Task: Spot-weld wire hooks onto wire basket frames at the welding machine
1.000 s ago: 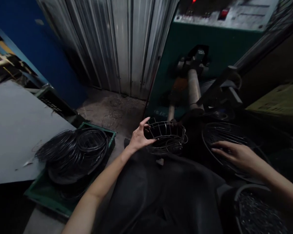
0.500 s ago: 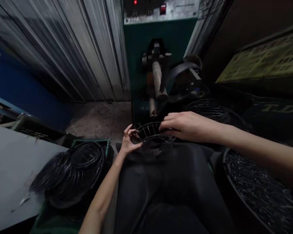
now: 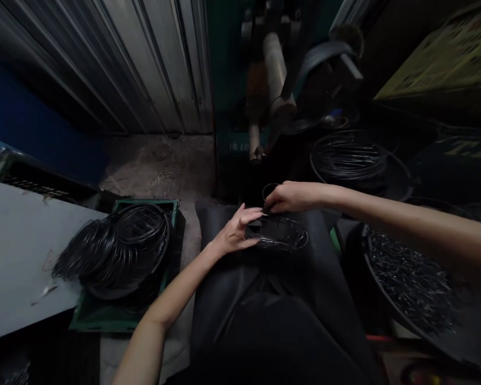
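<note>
Whereas the cage [image 3: 282, 235] was held up close to the machine [image 3: 274, 80] half a second ago, it is now laid lower, on the apron [image 3: 264, 305] over the lap. Its left rim is clasped by the left hand [image 3: 235, 233], fingers curled onto the wires. A ring [image 3: 269, 189] is pinched in the right hand [image 3: 292, 197] at the cage's far edge. The coils [image 3: 116, 248] in the tray [image 3: 104, 321] are unchanged.

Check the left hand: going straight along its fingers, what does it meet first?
The wire basket on the lap: the left hand points right, fingertips seemingly on its near rim. Depth is unclear.
</note>
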`<move>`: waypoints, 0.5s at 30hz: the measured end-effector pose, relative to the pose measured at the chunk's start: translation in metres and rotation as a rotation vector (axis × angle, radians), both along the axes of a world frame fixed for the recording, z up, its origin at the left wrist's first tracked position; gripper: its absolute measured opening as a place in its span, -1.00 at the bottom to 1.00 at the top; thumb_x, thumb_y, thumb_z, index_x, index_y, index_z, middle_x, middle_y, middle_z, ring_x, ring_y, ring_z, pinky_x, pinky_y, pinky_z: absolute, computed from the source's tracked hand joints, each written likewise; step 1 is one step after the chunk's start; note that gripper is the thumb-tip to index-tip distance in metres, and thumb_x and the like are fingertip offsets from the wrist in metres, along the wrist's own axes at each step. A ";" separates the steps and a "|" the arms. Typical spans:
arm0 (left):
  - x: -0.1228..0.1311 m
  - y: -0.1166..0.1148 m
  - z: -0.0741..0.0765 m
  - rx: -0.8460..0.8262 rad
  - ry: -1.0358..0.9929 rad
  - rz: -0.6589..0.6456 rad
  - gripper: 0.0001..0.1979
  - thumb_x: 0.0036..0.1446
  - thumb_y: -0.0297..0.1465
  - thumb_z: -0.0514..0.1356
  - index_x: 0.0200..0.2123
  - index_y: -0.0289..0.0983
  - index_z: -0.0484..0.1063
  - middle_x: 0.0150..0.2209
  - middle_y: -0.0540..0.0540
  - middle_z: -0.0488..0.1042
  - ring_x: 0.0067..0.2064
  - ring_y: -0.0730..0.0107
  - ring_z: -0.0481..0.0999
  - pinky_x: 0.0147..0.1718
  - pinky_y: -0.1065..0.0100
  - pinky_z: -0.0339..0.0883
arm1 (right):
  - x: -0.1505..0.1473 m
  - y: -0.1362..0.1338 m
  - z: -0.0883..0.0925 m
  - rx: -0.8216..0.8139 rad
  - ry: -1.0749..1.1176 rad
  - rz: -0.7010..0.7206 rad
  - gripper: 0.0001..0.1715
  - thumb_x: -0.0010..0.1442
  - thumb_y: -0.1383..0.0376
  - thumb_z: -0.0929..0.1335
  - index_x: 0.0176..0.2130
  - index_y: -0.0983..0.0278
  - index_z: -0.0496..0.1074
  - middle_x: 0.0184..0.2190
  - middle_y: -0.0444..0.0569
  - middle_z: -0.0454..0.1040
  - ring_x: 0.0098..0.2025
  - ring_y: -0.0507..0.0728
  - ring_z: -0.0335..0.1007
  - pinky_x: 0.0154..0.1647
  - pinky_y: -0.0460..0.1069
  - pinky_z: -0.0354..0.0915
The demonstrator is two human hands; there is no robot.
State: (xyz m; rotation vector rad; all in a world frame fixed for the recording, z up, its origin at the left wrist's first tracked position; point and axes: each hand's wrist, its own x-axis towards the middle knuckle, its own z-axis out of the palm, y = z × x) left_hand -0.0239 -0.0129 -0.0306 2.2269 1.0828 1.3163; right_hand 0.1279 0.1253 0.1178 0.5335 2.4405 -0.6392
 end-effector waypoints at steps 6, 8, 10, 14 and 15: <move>0.008 -0.007 0.013 0.026 -0.034 0.118 -0.28 -0.03 -0.29 0.31 0.13 -0.18 0.00 0.00 -0.22 0.33 0.07 0.17 0.34 0.08 -0.08 0.17 | 0.012 0.002 -0.012 0.160 0.143 -0.138 -0.66 0.15 0.30 0.25 -0.08 0.31 0.42 -0.23 -0.01 0.50 -0.24 0.09 0.41 -0.27 -0.10 0.23; 0.011 -0.004 0.018 0.057 -0.015 0.169 -0.33 0.00 -0.31 0.29 0.12 -0.18 0.04 -0.06 -0.19 0.38 0.02 0.21 0.36 0.03 0.01 0.24 | 0.012 0.003 -0.015 0.150 0.136 -0.154 -0.66 0.16 0.28 0.26 -0.07 0.31 0.41 -0.24 -0.01 0.51 -0.26 0.08 0.42 -0.28 -0.10 0.23; 0.015 -0.001 0.022 0.080 0.016 0.216 -0.44 0.09 -0.40 0.22 0.12 -0.18 0.05 -0.12 -0.15 0.42 -0.04 0.28 0.38 -0.05 0.13 0.30 | 0.011 0.004 -0.017 0.121 0.147 -0.134 -0.68 0.15 0.30 0.26 -0.09 0.29 0.42 -0.24 -0.03 0.51 -0.26 0.07 0.42 -0.26 -0.10 0.23; 0.023 0.006 0.025 0.105 0.069 0.232 -0.51 0.16 -0.47 0.12 0.13 -0.19 0.05 -0.15 -0.12 0.43 -0.13 0.37 0.41 -0.14 0.27 0.34 | 0.009 0.007 -0.022 0.076 0.162 -0.077 -0.71 0.14 0.32 0.26 -0.16 0.26 0.47 -0.28 -0.06 0.53 -0.27 0.07 0.42 -0.24 -0.09 0.21; 0.024 0.007 0.026 0.091 0.089 0.240 -0.53 0.18 -0.47 0.10 0.14 -0.21 0.06 -0.17 -0.11 0.44 -0.15 0.39 0.41 -0.15 0.29 0.34 | 0.009 0.008 -0.023 0.078 0.164 -0.077 -0.71 0.14 0.32 0.25 -0.17 0.26 0.48 -0.30 -0.06 0.53 -0.29 0.07 0.42 -0.25 -0.09 0.21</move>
